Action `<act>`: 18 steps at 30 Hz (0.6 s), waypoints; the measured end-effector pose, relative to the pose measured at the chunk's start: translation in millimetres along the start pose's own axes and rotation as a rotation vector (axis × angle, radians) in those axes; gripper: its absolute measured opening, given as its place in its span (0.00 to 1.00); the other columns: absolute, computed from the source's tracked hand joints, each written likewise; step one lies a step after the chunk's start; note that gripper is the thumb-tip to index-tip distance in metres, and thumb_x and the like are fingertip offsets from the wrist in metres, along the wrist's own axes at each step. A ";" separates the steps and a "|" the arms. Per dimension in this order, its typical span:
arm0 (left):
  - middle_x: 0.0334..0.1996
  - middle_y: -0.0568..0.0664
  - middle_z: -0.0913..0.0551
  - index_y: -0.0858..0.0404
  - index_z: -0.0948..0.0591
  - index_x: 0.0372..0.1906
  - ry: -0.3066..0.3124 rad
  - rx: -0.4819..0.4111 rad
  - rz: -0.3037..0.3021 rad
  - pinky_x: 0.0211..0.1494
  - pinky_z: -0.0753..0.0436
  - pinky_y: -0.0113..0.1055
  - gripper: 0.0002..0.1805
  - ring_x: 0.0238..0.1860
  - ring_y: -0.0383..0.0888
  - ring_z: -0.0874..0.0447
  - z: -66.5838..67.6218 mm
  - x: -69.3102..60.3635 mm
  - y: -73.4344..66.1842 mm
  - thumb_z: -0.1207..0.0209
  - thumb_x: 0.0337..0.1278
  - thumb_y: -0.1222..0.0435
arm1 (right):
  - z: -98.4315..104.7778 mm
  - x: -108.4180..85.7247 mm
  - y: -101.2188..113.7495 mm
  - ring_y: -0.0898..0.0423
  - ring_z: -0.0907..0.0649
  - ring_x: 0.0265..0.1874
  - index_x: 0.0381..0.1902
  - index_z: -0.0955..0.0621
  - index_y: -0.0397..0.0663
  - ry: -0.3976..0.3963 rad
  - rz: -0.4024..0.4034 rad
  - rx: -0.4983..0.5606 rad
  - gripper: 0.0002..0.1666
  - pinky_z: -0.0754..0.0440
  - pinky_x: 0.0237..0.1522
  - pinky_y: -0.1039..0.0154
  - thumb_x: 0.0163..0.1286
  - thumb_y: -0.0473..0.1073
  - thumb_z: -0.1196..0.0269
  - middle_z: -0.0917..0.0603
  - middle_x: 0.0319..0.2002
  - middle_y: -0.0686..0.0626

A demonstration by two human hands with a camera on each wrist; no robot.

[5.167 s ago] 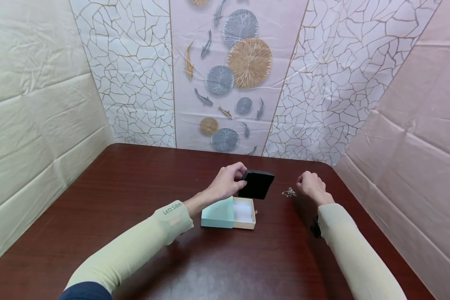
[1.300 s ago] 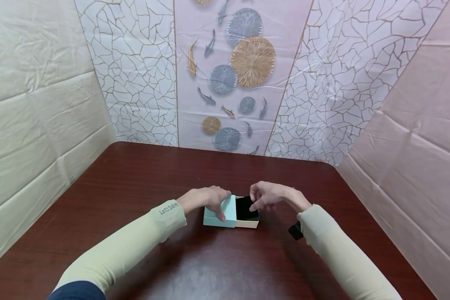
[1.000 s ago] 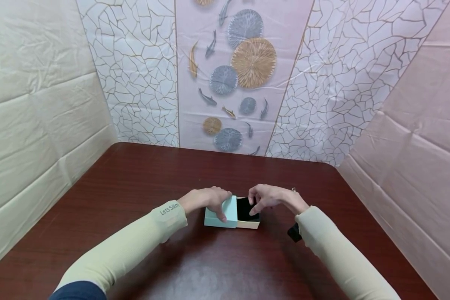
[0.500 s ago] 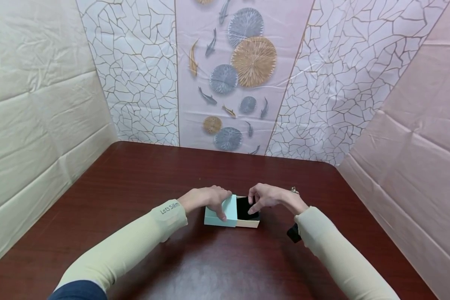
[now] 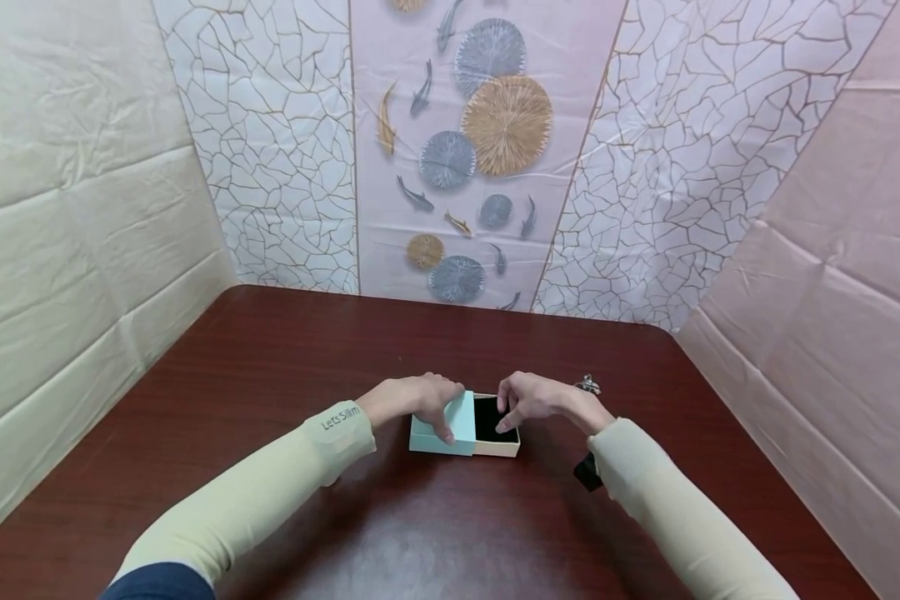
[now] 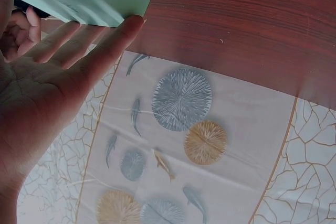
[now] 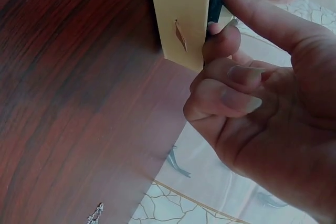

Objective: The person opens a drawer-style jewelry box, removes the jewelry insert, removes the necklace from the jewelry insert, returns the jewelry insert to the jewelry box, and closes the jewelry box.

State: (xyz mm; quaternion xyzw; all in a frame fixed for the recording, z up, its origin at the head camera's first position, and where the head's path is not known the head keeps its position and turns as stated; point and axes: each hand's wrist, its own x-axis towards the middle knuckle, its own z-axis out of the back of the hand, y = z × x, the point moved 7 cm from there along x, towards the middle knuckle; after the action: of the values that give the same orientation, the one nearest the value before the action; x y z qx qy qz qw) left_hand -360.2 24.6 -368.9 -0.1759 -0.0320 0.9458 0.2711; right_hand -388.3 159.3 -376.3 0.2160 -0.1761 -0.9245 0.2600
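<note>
So we had our left hand [image 5: 420, 398] over the mint box cover [image 5: 461, 417], fingers along the far edge and thumb down at the near side, gripping it from above. The cream tray [image 5: 495, 449] stuck out of the cover's right-hand end, with a black pad [image 5: 487, 419] lying in it. The box sat on the dark red-brown tabletop [image 5: 450, 517], kinda around the middle, right between our two hands.

Our right hand [image 5: 540, 396] came in from the other side with its thumb and forefinger tips touching the pad and the other fingers curled up. Honestly we couldn't tell if it was pinching the pad or just pressing on it. The right wrist view also showed a little ribbon tab [image 7: 180, 35] on the tray's end wall.

A small silvery trinket [image 5: 589, 385] lay on the tabletop just beyond our right wrist, too tiny to make out properly. We had pale arm sleeves [image 5: 270, 475] on, and a patterned wall hanging [image 5: 450, 217] with fish and round motifs stood behind everything
</note>
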 end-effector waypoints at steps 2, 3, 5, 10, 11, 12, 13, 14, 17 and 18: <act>0.57 0.49 0.22 0.59 0.32 0.67 -0.002 -0.001 0.000 0.59 0.26 0.37 0.41 0.56 0.44 0.25 -0.1 -0.1 0.0 0.29 0.48 0.50 | -0.7 0.3 -0.6 0.63 0.29 0.17 0.35 0.21 0.39 -0.002 0.004 -0.014 0.16 0.31 0.25 0.69 0.54 0.42 0.27 0.24 0.18 0.54; 0.56 0.49 0.22 0.59 0.31 0.66 -0.003 -0.003 -0.001 0.58 0.26 0.37 0.41 0.55 0.44 0.25 -0.2 -0.1 0.0 0.29 0.48 0.50 | -1.0 0.5 -0.7 0.63 0.29 0.17 0.35 0.20 0.39 -0.001 0.010 -0.025 0.16 0.31 0.25 0.69 0.55 0.42 0.27 0.25 0.18 0.54; 0.54 0.48 0.21 0.59 0.31 0.65 -0.007 -0.001 -0.001 0.57 0.26 0.37 0.40 0.54 0.44 0.25 -0.3 0.3 0.0 0.29 0.47 0.50 | -1.9 0.8 -0.9 0.63 0.29 0.18 0.35 0.20 0.40 0.002 0.018 -0.043 0.15 0.31 0.25 0.70 0.55 0.42 0.27 0.25 0.19 0.54; 0.52 0.48 0.21 0.59 0.30 0.64 -0.005 0.001 -0.007 0.56 0.26 0.37 0.39 0.52 0.44 0.25 -0.3 0.9 -0.9 0.29 0.47 0.50 | -3.6 1.7 4.6 0.54 0.23 0.17 0.37 0.19 0.43 0.008 0.063 -0.030 0.13 0.29 0.23 0.69 0.57 0.42 0.29 0.23 0.18 0.52; 0.52 0.48 0.21 0.59 0.30 0.64 -0.003 0.002 -0.007 0.56 0.26 0.37 0.39 0.52 0.44 0.25 -0.5 0.8 -1.0 0.30 0.48 0.50 | -4.3 1.9 6.7 0.49 0.22 0.18 0.39 0.19 0.42 0.013 0.072 -0.012 0.14 0.28 0.23 0.68 0.58 0.42 0.29 0.22 0.17 0.50; 0.51 0.48 0.21 0.58 0.30 0.64 -0.003 0.001 -0.007 0.55 0.26 0.37 0.39 0.51 0.44 0.25 -0.5 0.7 -1.1 0.30 0.48 0.50 | -5.1 2.3 8.8 0.44 0.20 0.19 0.41 0.19 0.42 0.018 0.082 0.003 0.16 0.27 0.23 0.67 0.58 0.42 0.29 0.21 0.18 0.49; 0.50 0.47 0.20 0.58 0.30 0.63 -0.003 0.002 -0.007 0.54 0.26 0.36 0.38 0.50 0.43 0.25 -0.6 0.7 -1.2 0.30 0.48 0.50 | -6.1 2.9 10.8 0.41 0.19 0.21 0.44 0.20 0.41 0.022 0.088 0.009 0.19 0.26 0.24 0.66 0.57 0.43 0.28 0.21 0.18 0.47; 0.48 0.47 0.20 0.58 0.29 0.63 -0.004 0.001 -0.009 0.53 0.26 0.36 0.38 0.49 0.43 0.25 -0.6 0.6 -1.3 0.30 0.48 0.50 | -7.1 3.5 12.1 0.40 0.18 0.23 0.46 0.20 0.41 0.020 0.092 0.009 0.21 0.26 0.24 0.66 0.57 0.44 0.28 0.20 0.19 0.46; 0.45 0.46 0.21 0.58 0.29 0.61 -0.008 -0.011 -0.016 0.51 0.26 0.35 0.36 0.46 0.43 0.26 -0.1 -0.2 -0.8 0.29 0.48 0.50 | -10.1 6.4 16.2 0.46 0.20 0.20 0.51 0.21 0.42 0.010 0.093 -0.043 0.28 0.25 0.25 0.66 0.55 0.46 0.26 0.19 0.23 0.44; 0.44 0.46 0.21 0.58 0.28 0.61 -0.010 -0.014 -0.019 0.50 0.26 0.35 0.36 0.45 0.42 0.26 0.3 -0.5 -0.6 0.29 0.47 0.50 | -10.8 7.4 17.2 0.50 0.22 0.20 0.52 0.21 0.42 0.005 0.094 -0.072 0.29 0.26 0.26 0.66 0.54 0.46 0.26 0.18 0.25 0.45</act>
State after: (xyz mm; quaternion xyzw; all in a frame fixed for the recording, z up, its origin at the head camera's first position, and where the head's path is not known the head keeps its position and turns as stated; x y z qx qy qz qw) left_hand -359.6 24.9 -368.3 -0.1726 -0.0415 0.9438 0.2787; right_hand -381.7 139.0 -380.1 0.2001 -0.1522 -0.9165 0.3113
